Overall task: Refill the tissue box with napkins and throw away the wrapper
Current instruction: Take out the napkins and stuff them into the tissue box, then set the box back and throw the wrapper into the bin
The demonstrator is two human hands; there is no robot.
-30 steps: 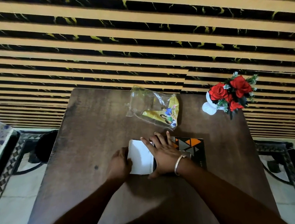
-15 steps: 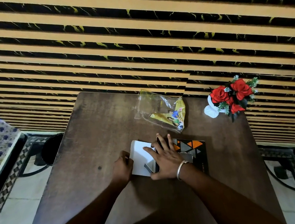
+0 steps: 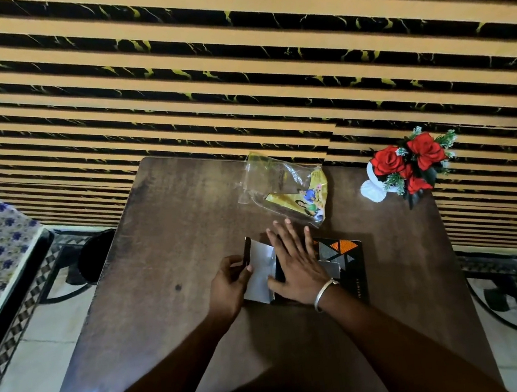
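Note:
A black tissue box (image 3: 342, 252) with orange and grey triangles lies flat on the brown table (image 3: 167, 254). Its left end flap (image 3: 261, 271) stands open, white on the inside. My left hand (image 3: 230, 283) pinches the dark edge of that flap. Flat on top of the box lies my right hand (image 3: 296, 260), fingers spread and pressing it down. An empty clear and yellow plastic wrapper (image 3: 288, 187) sits on the table just behind the box. Napkins inside the box are hidden.
A small white vase of red artificial roses (image 3: 405, 166) stands at the table's far right corner. A striped black and tan wall runs behind. A dark round bin (image 3: 96, 254) sits on the floor left of the table.
My left hand has lifted the end flap further, so it now stands up with its dark edge showing. My right hand stays pressed on the box.

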